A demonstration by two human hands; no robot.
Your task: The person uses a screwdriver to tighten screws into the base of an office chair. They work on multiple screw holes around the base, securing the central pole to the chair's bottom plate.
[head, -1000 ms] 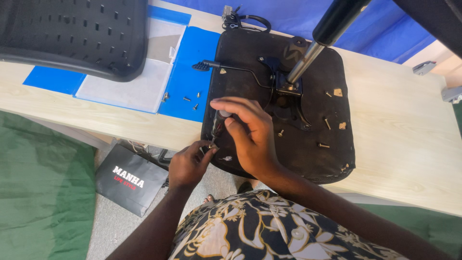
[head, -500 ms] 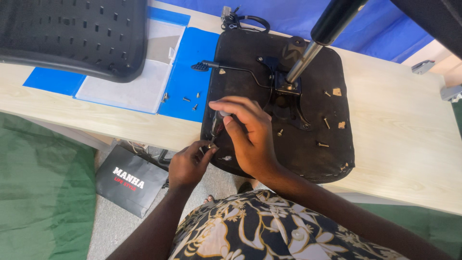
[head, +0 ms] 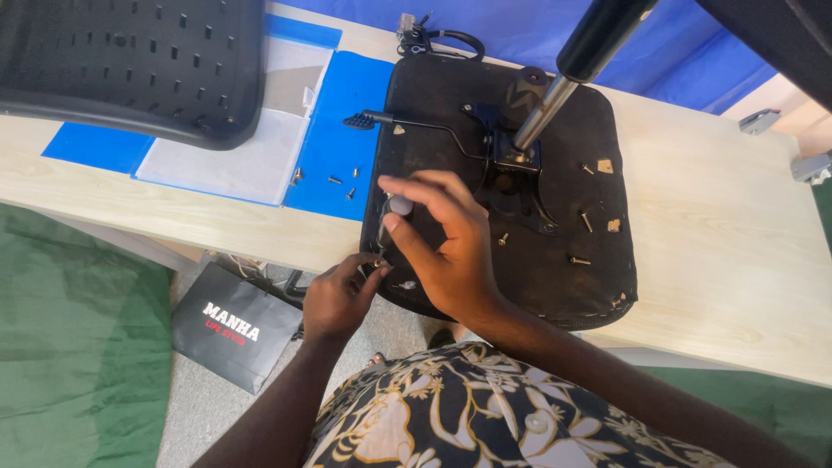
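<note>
An upturned black chair seat [head: 555,260] lies on a pale wooden table [head: 719,260], with its metal mechanism and gas cylinder [head: 555,95] sticking up. My right hand [head: 442,247] is shut on a screwdriver [head: 390,212], held upright at the seat's near left edge. My left hand [head: 342,295] pinches a small screw at the screwdriver's tip, right at the seat edge. Several loose screws [head: 581,221] lie on the seat's underside.
A black perforated chair back [head: 130,61] rests on the table at the far left, over a blue sheet [head: 347,104] with a few small screws [head: 334,180]. A black lever [head: 407,123] juts from the mechanism. A dark paper bag [head: 234,325] stands on the floor under the table.
Both hands stay at the seat's near left edge; my right hand's fingers have shifted slightly on the screwdriver handle.
</note>
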